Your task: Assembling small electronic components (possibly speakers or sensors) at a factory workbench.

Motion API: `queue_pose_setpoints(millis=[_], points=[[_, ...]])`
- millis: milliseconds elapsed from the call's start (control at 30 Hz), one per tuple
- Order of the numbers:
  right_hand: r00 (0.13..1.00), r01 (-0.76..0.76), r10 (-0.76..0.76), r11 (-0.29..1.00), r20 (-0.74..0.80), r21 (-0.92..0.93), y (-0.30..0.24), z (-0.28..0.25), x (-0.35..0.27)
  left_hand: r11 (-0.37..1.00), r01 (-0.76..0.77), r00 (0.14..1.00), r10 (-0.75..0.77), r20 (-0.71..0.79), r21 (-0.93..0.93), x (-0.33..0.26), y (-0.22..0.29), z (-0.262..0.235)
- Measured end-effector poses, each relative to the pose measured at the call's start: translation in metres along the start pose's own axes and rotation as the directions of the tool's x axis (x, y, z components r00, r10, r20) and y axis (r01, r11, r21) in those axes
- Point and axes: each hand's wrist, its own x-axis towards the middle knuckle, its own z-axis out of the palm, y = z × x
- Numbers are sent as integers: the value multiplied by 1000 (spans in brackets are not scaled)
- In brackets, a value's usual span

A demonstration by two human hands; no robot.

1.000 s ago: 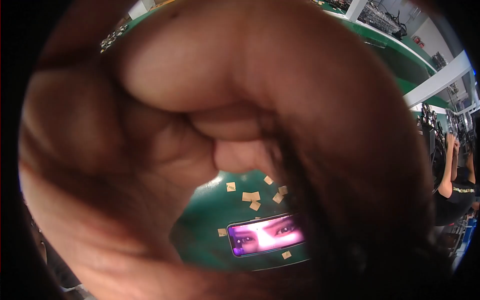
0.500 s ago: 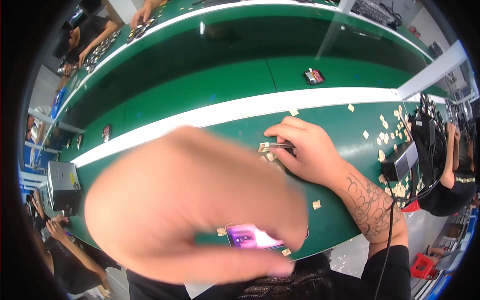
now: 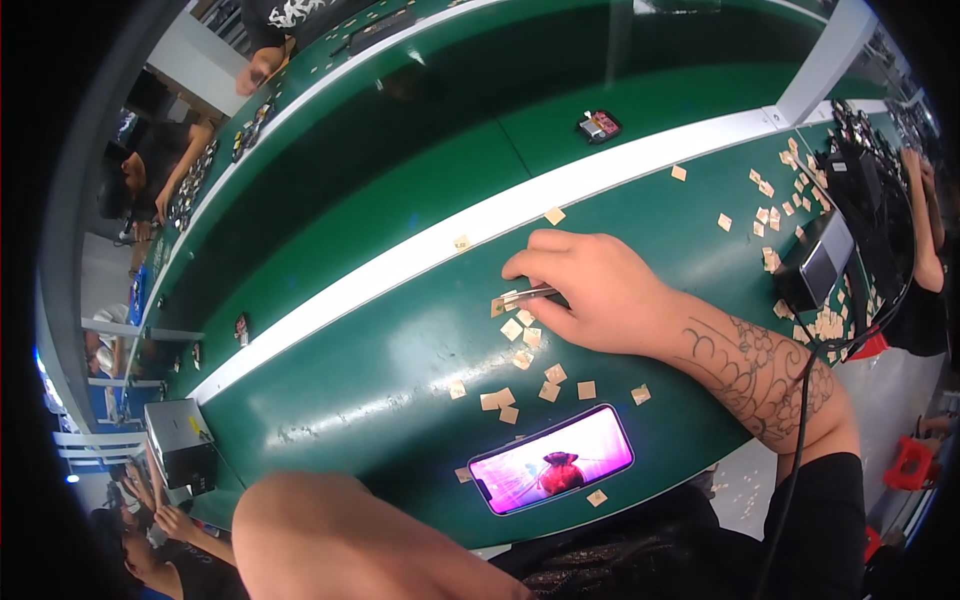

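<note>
My right hand (image 3: 600, 292) is closed around a pair of metal tweezers (image 3: 530, 295). Their tips meet a small beige square piece (image 3: 498, 308) over the green bench; whether they pinch it, I cannot tell. Just below, a few more squares (image 3: 523, 337) lie scattered. A lit phone (image 3: 555, 462), with a red pouch on its pink screen, rests flat near the front edge, loose squares (image 3: 550, 384) behind it. At the lower left my left hand or wrist (image 3: 310, 535) appears large and close, its fingers hidden.
Many beige squares (image 3: 765, 220) litter the bench's right side beside a dark box-shaped device (image 3: 815, 260) with cables. Beyond a white rail (image 3: 600, 178) runs a green belt carrying a small dark part (image 3: 598, 127). A grey metal box (image 3: 180, 440) stands left. Other people sit around.
My left hand has swung down and left from over the bench, uncovering the phone and squares. The right hand stays on the tweezers; the view has shifted and tilted.
</note>
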Motion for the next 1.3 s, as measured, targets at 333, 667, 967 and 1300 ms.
queue_pose_setpoints(millis=[333, 667, 967, 1300], points=[[1000, 20, -20, 1000, -18, 16, 0, 2, 1, 220, -353, 609, 792, 44, 909, 26, 32, -9], [999, 30, -29, 999, -42, 27, 3, 5, 2, 185, -456, 487, 871, 70, 871, 47, 7, -38], [1000, 11, -11, 1000, -22, 7, 0, -3, -2, 639, -360, 679, 679, -279, 680, 25, 29, 6], [1000, 0, 1, 999, -21, 39, -5, -3, 1, 699, -63, 671, 558, -488, 712, -16, 10, 31]])
